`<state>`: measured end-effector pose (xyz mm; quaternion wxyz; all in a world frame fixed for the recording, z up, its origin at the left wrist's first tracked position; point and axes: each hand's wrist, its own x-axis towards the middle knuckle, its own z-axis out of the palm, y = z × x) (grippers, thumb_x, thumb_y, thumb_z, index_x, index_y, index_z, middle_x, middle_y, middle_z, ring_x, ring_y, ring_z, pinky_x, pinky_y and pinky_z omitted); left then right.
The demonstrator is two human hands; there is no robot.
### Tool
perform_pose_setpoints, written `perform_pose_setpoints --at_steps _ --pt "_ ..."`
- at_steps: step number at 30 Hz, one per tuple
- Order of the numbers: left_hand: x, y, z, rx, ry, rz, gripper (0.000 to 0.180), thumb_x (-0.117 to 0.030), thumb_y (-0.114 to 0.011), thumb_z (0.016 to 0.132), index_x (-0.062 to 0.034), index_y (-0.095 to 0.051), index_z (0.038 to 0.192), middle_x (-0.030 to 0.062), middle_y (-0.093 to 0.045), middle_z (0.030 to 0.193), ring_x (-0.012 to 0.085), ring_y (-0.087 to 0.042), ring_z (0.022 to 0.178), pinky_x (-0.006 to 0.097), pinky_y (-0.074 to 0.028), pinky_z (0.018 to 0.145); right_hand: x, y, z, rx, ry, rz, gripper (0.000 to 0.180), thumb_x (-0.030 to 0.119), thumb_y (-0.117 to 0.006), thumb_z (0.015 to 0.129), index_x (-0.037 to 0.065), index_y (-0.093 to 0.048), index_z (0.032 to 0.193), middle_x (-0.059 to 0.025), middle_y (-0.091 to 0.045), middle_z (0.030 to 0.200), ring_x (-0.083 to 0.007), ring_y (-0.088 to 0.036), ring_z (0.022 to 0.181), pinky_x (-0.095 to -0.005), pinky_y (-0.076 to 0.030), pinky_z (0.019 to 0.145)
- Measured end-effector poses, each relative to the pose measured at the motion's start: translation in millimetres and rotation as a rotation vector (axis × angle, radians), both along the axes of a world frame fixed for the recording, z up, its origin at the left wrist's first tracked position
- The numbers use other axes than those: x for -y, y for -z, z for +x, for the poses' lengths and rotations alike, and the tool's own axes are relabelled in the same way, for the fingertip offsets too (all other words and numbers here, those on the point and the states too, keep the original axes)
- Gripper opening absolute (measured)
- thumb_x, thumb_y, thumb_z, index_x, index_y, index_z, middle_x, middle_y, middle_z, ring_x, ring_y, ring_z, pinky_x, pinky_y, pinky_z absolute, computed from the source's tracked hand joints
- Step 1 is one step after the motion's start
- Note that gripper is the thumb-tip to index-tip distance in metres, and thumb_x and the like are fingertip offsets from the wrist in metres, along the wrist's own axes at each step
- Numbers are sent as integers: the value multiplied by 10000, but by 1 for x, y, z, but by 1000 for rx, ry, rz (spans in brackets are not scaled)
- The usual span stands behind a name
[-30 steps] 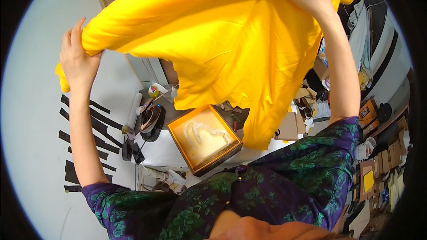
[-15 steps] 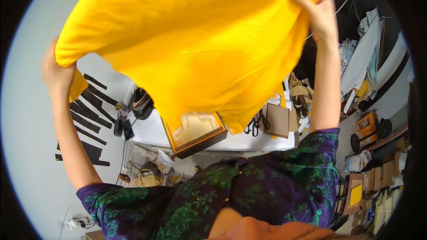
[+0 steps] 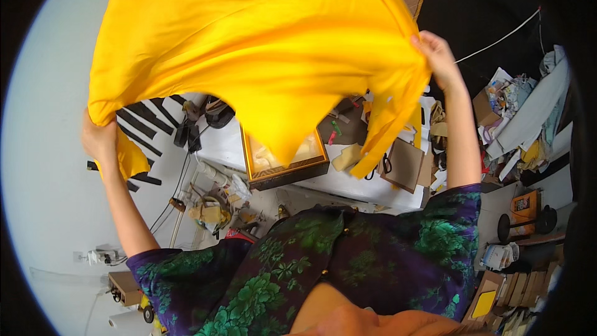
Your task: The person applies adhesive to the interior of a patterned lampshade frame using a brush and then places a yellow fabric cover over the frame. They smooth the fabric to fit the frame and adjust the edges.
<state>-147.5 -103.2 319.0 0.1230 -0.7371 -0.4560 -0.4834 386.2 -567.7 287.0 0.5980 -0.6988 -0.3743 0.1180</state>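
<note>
A large yellow cloth [image 3: 249, 31] hangs spread between my two raised hands, over the far part of the table. My left hand [image 3: 99, 140] is closed round a bunched edge of it, and a loose flap falls below the fist. At the other side my right hand [image 3: 437, 59] pinches the cloth's right edge. Below the cloth a box [image 3: 289, 177] with a dark front and gold rim stands on the table. Pale, crumpled material shows inside it. One drooping point of the cloth hides part of the box.
On the white table [image 3: 217, 146], right of the box, lie a yellowish block [image 3: 347, 157] and a brown board [image 3: 403, 165]. Black strips [image 3: 140, 118] hang on the left wall. Piled fabric and paper [image 3: 522, 112] fill the right side. A bin [image 3: 211, 211] stands below the table's left end.
Both my hands have come lower, and the cloth's spread has shifted with them. More of the table and the box's surroundings show beneath its lower edge.
</note>
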Motion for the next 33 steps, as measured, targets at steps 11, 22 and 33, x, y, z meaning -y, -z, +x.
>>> perform_pose_setpoints --at_steps 11,22,33 --pt "28 57 -79 94 -147 -5 439 -236 -782 762 -164 -651 1174 97 -717 1069 351 -669 969 432 -526 809 -3 -25 -92 238 -81 16 241 251 -545 1041 51 -584 912 53 -544 771 -30 -471 702 -212 -414 650" --pt "-5 -22 -127 -87 86 -103 445 -82 -706 770 -132 -647 1208 86 -715 1111 295 -675 1018 367 -523 854 62 38 -190 45 -231 34 170 167 -562 1025 15 -592 954 43 -551 757 -28 -504 679 -188 -375 608" --pt "-64 133 4 -373 326 -94 346 -204 -762 765 -82 -653 1069 164 -680 1030 397 -645 970 456 -521 807 55 277 -170 -319 -4 -150 148 157 -520 1050 69 -565 939 108 -432 606 14 -329 514 -207 -221 460"
